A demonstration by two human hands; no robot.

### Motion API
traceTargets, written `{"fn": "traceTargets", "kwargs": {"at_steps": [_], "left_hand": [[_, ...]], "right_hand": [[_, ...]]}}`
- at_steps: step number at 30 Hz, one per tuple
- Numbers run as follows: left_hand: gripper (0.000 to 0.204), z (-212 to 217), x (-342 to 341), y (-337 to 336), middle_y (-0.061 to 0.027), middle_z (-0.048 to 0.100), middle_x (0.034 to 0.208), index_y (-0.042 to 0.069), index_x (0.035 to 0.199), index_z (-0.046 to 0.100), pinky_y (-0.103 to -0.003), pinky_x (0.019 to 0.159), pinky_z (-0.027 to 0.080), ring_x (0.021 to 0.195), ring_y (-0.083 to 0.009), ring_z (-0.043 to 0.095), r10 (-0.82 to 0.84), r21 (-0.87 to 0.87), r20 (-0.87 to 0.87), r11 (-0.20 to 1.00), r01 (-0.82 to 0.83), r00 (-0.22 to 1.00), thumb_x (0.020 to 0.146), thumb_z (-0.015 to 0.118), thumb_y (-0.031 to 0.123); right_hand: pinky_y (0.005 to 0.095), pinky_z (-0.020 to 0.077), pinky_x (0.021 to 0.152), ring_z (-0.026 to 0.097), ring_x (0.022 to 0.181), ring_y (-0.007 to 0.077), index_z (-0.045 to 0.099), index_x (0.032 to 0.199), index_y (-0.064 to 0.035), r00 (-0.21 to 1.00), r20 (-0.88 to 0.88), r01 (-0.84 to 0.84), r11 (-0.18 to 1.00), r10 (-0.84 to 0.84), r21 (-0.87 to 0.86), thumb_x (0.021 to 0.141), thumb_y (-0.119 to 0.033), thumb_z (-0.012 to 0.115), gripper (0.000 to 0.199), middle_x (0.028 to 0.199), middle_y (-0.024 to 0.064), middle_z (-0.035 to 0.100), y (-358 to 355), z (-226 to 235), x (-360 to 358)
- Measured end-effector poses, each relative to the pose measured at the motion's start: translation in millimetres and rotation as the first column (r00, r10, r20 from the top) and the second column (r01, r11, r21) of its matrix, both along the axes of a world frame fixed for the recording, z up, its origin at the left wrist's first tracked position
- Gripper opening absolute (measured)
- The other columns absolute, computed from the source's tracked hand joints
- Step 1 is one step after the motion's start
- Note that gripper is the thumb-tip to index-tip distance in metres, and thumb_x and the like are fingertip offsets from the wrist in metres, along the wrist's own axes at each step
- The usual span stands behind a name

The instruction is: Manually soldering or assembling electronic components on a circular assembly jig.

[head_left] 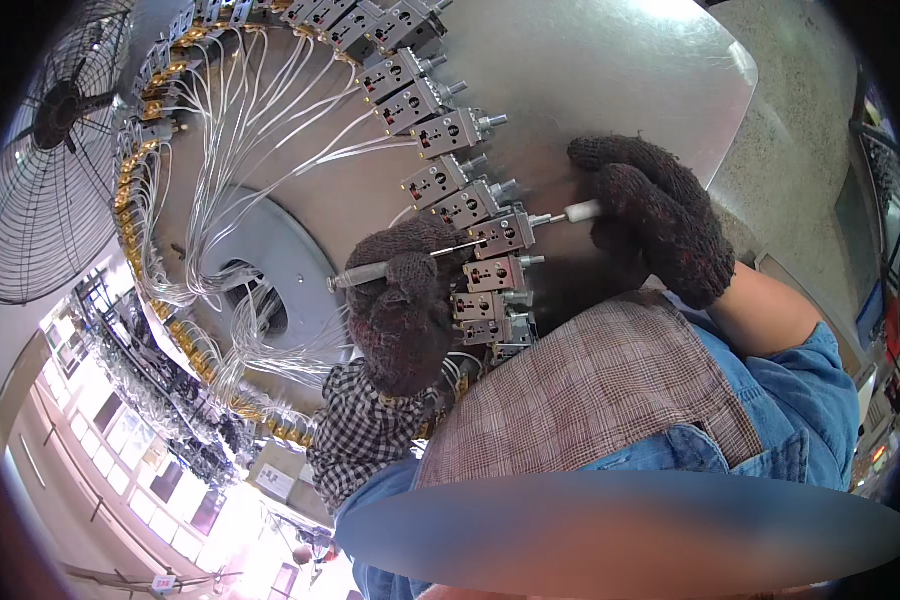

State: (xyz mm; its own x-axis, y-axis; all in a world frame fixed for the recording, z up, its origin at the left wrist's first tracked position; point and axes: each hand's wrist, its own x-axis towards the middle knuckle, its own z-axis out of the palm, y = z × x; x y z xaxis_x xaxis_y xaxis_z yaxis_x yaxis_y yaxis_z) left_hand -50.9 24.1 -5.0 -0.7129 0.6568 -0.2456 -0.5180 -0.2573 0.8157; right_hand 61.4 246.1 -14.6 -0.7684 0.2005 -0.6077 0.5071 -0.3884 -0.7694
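Observation:
My left hand [405, 310], in a dark knitted glove, is closed around a slim screwdriver [365, 274] with a pale grey handle. Its thin metal shaft reaches the face of a small metal switch box [498, 234] in a curved row. My right hand [665, 215], gloved the same way, pinches a white cylindrical handle [582, 211]. From that handle a thin rod runs to the stub shaft at the box's outer end; whether it enters the stub is too small to tell. The right fingertips are partly hidden.
More switch boxes [407, 104] line the rim of a round metal turntable [300, 160]. White wires [210, 200] run from its grey hub [305, 250] to brass fittings [127, 200] along the left rim. A large caged fan [58, 115] stands at left; a metal tabletop [630, 80] extends at right.

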Motion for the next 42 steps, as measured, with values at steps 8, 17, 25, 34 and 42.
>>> {"fn": "traceTargets", "kwargs": {"at_steps": [8, 17, 25, 34, 42], "left_hand": [[0.029, 4.7, -1.9, 1.0, -0.0149, 0.052, 0.105, 0.002, 0.107, 0.047, -0.044, 0.087, 0.046, 0.099, -0.0282, 0.053, 0.020, -0.103, -0.050, 0.994, -0.025, 0.999, 0.082, 0.056, 0.015], [0.028, 7.6, 3.4, 13.1, -0.0160, 0.055, 0.096, -0.003, 0.100, 0.049, -0.035, 0.074, 0.050, 0.086, -0.0231, 0.057, 0.107, 0.012, -0.026, 0.994, -0.106, 0.994, 0.083, 0.055, 0.019], [0.029, 5.6, -0.2, 2.4, -0.0154, 0.052, 0.102, 0.002, 0.105, 0.045, -0.044, 0.086, 0.046, 0.101, -0.0291, 0.052, 0.017, -0.043, 0.025, 0.999, -0.016, 1.000, 0.083, 0.054, 0.018], [0.030, 10.1, 1.0, 8.3, -0.0156, 0.053, 0.101, 0.001, 0.105, 0.046, -0.043, 0.084, 0.047, 0.096, -0.0281, 0.054, 0.051, 0.043, 0.093, 0.998, -0.056, 0.994, 0.084, 0.054, 0.020], [0.032, 7.0, 0.9, 5.1, -0.0155, 0.053, 0.101, 0.000, 0.105, 0.045, -0.042, 0.085, 0.047, 0.096, -0.0286, 0.054, 0.018, -0.048, 0.039, 0.999, -0.016, 0.999, 0.084, 0.054, 0.023]], "right_hand": [[0.0275, 0.0481, 0.069, 0.056, 0.084, 0.0169, 0.044, 0.120, -0.0043, 0.968, -0.238, -0.046, 0.991, 0.076, 0.129, 0.086, -0.012, 0.050, 0.036, 0.110, 0.0114, 0.050, -2.5, 7.0, 5.8], [0.0278, 0.0482, 0.070, 0.056, 0.086, 0.0187, 0.040, 0.124, -0.0056, 0.892, -0.352, -0.079, 0.864, 0.283, 0.497, 0.085, -0.017, 0.052, 0.042, 0.106, 0.0124, 0.051, 3.3, -2.6, 3.4], [0.0301, 0.0470, 0.076, 0.055, 0.089, 0.0184, 0.038, 0.125, -0.0033, 0.974, -0.213, -0.072, 0.997, 0.072, 0.009, 0.083, -0.023, 0.054, 0.048, 0.110, 0.0118, 0.050, 2.5, 2.8, 4.0], [0.0298, 0.0462, 0.078, 0.054, 0.090, 0.0178, 0.039, 0.124, -0.0028, 0.875, -0.393, -0.033, 0.845, 0.283, 0.534, 0.085, -0.021, 0.052, 0.045, 0.111, 0.0118, 0.050, 4.4, -5.6, 4.7], [0.0279, 0.0461, 0.076, 0.055, 0.084, 0.0164, 0.044, 0.120, -0.0022, 0.973, -0.225, -0.035, 0.994, 0.057, 0.100, 0.085, -0.020, 0.051, 0.040, 0.106, 0.0104, 0.053, -0.2, 3.5, 2.9]]}}
